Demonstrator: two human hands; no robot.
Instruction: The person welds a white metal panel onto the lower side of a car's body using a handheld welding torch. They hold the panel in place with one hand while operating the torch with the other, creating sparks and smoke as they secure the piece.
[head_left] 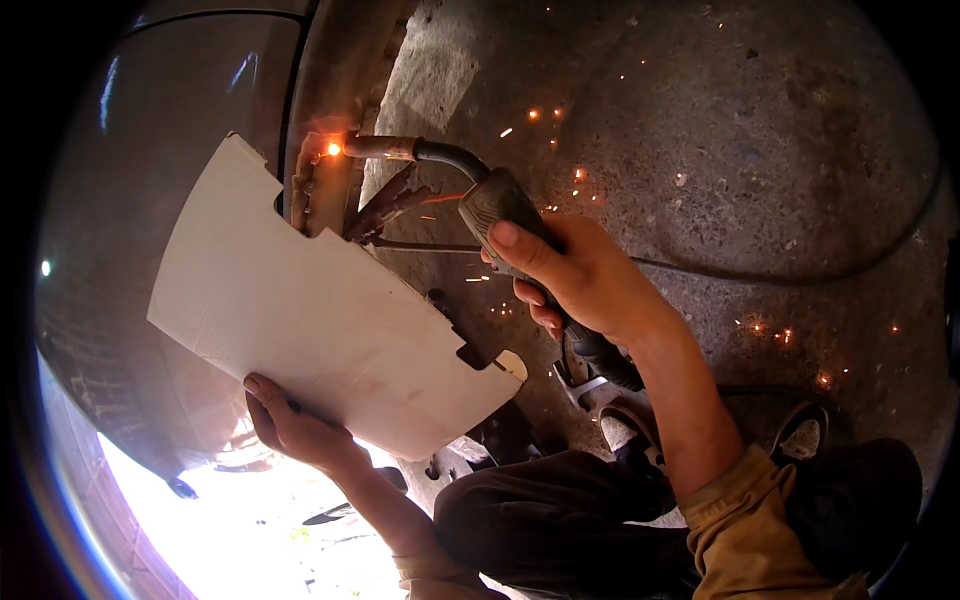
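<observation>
Welding torch (505,215), which looks stiff, heavy and hot at its far sparking tip, sits gripped by its dark handle in the right hand (575,280), while the left hand (290,425) fingers clutch the near edge of a light white board (310,310).

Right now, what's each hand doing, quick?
Left hand: closed on the lower edge of the white board, holding it up.
Right hand: closed around the welding torch handle.
</observation>
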